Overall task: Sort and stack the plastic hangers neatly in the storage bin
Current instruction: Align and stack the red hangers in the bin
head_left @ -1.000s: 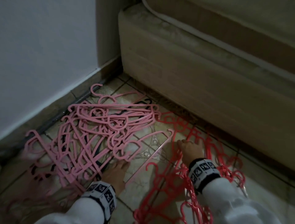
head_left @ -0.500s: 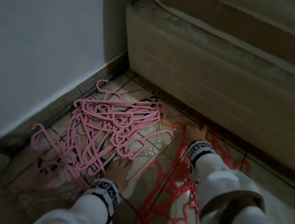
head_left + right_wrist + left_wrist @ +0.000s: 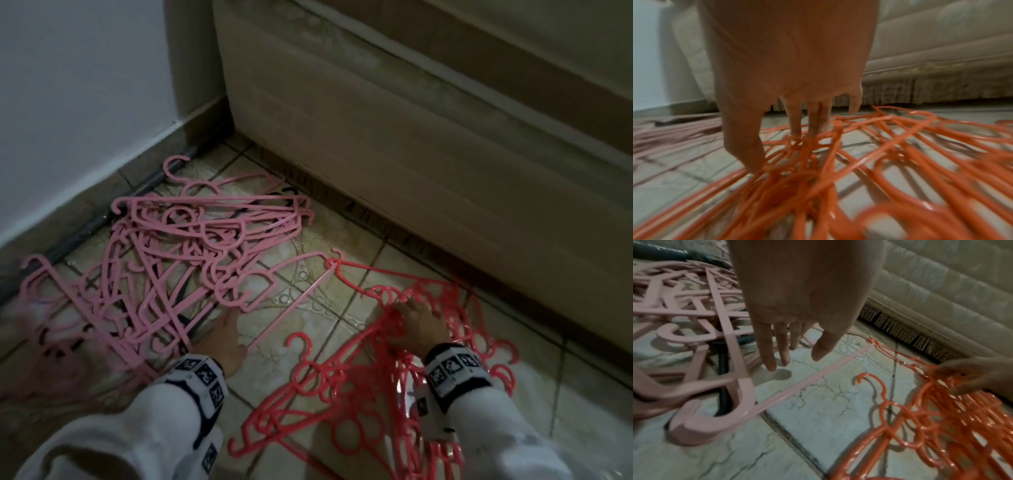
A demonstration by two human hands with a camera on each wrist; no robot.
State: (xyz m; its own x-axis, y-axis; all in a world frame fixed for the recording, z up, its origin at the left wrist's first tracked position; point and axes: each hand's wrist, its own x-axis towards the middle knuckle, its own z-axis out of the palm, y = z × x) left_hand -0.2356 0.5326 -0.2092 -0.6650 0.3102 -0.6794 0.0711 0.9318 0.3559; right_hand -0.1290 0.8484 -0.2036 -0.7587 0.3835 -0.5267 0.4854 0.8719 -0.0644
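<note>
Hangers lie in two tangles on a tiled floor at the foot of a beige bed base: pink hangers heaped toward the wall on the left, red hangers spread to the right. From the head camera, the left hand sits at the near edge of the pink pile, while the right hand lies on top of the red tangle, its fingers reaching away toward the bed base. No storage bin is visible in any view.

From the left wrist, the left hand hangs with fingers straight and slightly spread, tips at or just above bare tile, holding nothing. The pink hangers lie immediately to its left; one long pink bar runs diagonally past the fingertips toward the red hangers, where the right hand is seen at work.

From the right wrist, the right hand points down into the red hangers, its fingers extended and threaded among the loops, thumb touching a strand nearer the camera. Whether any strand is actually pinched cannot be told through the blur. The red pile lies directly under this hand, its bars fanning rightward and toward the camera, so the right hand looks better placed to gather red, the left to gather pink.
</note>
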